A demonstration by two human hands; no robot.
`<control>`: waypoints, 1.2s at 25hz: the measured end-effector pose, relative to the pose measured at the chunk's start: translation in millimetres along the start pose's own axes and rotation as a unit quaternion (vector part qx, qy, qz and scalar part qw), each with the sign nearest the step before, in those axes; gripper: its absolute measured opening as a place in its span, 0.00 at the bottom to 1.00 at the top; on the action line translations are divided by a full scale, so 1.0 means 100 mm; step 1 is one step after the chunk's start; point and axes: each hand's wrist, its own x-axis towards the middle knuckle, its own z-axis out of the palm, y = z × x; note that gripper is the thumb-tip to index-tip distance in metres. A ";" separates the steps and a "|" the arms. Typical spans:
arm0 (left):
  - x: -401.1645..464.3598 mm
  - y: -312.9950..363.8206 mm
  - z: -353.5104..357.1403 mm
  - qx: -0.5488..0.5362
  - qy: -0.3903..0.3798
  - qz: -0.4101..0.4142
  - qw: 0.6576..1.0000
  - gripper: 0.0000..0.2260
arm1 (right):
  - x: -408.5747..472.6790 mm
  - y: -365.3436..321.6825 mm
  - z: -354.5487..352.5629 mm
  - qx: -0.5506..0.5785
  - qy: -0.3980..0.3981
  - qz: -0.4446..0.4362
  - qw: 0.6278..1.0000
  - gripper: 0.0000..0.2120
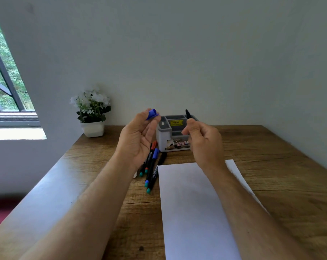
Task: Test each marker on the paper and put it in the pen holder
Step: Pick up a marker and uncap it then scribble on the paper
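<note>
Left hand (138, 136) raised, fingertips pinching a blue cap (152, 114). Right hand (202, 137) raised, fingers curled round an uncapped marker (188, 114), dark tip up, in front of the grey pen holder (173, 135) (yellow sticker inside). Four markers (151, 164) lie on the table (271, 156), just left of the blank paper (192, 207).

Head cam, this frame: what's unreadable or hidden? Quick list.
- Marker barrel, head view: hidden inside the right hand; only the dark tip end shows.
- Loose markers on the table: upper ends covered by the left hand, so the count is uncertain.
- Pen holder labels: too small and blurred to read; its right side is behind the right hand.
- Paper: near edge cut off by the frame bottom; right side is under the forearm.
</note>
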 end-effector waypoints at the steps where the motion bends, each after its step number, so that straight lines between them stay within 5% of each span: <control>1: -0.02 -0.02 0.02 0.001 -0.004 -0.009 1.000 0.06 | 0.00 0.00 0.00 0.037 0.000 -0.001 0.999 0.19; 4: 0.02 -0.08 -0.01 0.066 -0.028 -0.031 0.997 0.12 | -0.02 -0.03 0.00 0.113 -0.008 0.017 0.993 0.16; 6: 0.05 -0.07 -0.06 0.263 -0.055 0.007 0.963 0.16 | -0.02 -0.05 -0.02 0.151 -0.004 0.045 0.988 0.14; 7: 0.05 -0.06 -0.07 0.445 -0.068 0.061 0.891 0.16 | -0.02 -0.06 -0.04 0.163 0.002 0.053 0.985 0.13; 9: 0.03 -0.06 -0.08 0.752 -0.121 0.147 0.631 0.12 | -0.01 -0.09 -0.06 0.177 0.017 0.063 0.982 0.13; 10: 0.02 -0.07 -0.07 0.815 -0.147 0.145 0.542 0.09 | -0.01 -0.09 -0.06 0.174 0.025 0.062 0.982 0.13; 11: 0.00 -0.08 -0.06 0.839 -0.165 0.121 0.504 0.06 | -0.01 -0.09 -0.07 0.168 0.032 0.057 0.984 0.13; 16: 0.00 -0.06 -0.06 0.847 -0.183 0.039 0.498 0.05 | -0.01 -0.12 -0.07 0.224 0.009 0.057 0.973 0.13; 23: 0.03 -0.21 -0.07 0.888 -0.174 0.013 0.426 0.11 | -0.02 -0.07 0.00 0.096 0.036 0.094 0.990 0.07; 25: 0.03 -0.25 -0.06 0.890 -0.171 -0.001 0.422 0.11 | -0.08 -0.02 -0.01 0.098 0.055 0.117 0.987 0.13; 30: 0.04 -0.23 -0.08 0.883 -0.182 0.006 0.433 0.05 | -0.32 0.10 0.01 0.168 -0.016 0.107 0.980 0.09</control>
